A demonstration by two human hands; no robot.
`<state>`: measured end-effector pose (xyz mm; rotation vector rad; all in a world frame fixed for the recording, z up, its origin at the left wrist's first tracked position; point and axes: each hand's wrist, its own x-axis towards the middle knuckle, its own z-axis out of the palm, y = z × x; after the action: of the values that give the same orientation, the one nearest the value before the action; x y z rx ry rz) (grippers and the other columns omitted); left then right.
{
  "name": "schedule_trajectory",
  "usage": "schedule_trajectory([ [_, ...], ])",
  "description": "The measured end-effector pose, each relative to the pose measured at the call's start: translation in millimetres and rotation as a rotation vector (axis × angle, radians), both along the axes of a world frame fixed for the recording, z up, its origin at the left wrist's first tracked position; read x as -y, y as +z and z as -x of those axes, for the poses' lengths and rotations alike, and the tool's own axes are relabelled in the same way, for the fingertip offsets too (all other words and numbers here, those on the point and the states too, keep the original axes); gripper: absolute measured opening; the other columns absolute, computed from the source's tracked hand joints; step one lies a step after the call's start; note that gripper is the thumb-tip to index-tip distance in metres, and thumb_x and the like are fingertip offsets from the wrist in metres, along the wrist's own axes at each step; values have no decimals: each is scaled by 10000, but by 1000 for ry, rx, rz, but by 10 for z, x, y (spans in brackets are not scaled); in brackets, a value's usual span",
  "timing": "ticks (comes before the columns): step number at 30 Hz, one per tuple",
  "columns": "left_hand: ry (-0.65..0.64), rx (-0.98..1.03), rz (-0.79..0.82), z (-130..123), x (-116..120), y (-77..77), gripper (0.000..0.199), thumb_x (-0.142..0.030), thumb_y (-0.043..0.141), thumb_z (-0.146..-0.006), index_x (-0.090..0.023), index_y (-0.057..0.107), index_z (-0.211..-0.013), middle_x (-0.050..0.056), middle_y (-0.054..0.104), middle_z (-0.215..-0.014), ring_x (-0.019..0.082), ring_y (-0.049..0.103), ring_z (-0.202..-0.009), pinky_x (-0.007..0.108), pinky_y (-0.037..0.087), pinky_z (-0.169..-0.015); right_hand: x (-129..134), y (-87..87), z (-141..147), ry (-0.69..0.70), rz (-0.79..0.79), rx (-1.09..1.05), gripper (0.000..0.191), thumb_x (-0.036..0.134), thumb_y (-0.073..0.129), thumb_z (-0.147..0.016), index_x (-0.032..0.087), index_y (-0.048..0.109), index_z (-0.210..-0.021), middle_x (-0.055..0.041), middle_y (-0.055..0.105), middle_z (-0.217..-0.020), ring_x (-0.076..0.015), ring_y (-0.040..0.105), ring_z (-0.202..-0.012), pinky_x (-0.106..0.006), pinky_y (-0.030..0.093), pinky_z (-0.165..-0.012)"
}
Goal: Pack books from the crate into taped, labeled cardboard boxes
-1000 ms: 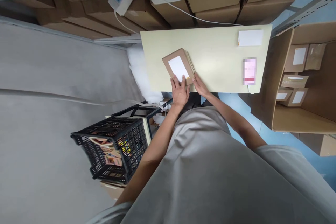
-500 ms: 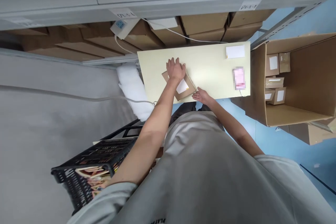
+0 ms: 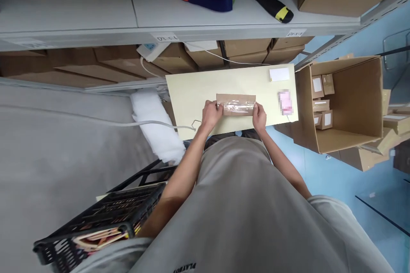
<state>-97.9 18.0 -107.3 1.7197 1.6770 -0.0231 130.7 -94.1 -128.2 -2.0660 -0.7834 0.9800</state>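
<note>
A small brown cardboard box is held between my two hands over the pale yellow board. Shiny clear tape runs along the face turned towards me. My left hand grips the box's left end, fingers closed on its corner. At the opposite end, my right hand pinches the right edge. No white label shows on the side now facing up.
Right of the board stands a large open carton with several small labelled boxes inside. A white label pad and a pink blurred item lie on the board. Above is a shelf with a utility knife; a black crate stands lower left.
The box has been turned, so its taped face shows instead of the labelled one. My right hand, formerly open beside it, now holds its right end. The view has shifted, showing more shelf.
</note>
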Motion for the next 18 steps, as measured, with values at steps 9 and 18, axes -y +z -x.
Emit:
schedule_trajectory([
  [9, 125, 21, 188, -385, 225, -279, 916, -935, 589, -953, -93, 717, -1292, 343, 797, -1196, 555, 748, -1174, 553, 561, -949, -265, -77, -298, 276, 260, 122, 717, 755, 461, -1109, 236, 510, -1601, -185, 688, -1617, -408, 673, -1460, -596, 516, -1271],
  [18, 125, 114, 115, -219, 268, -474, 634, -759, 444, -1109, -210, 761, -1106, 226, 834, -1100, 465, 773, -1125, 459, 532, -948, -273, -107, -375, 338, 195, 28, 724, 697, 362, -1134, 256, 441, -1702, -135, 662, -1669, -408, 600, -1564, -643, 444, -1341],
])
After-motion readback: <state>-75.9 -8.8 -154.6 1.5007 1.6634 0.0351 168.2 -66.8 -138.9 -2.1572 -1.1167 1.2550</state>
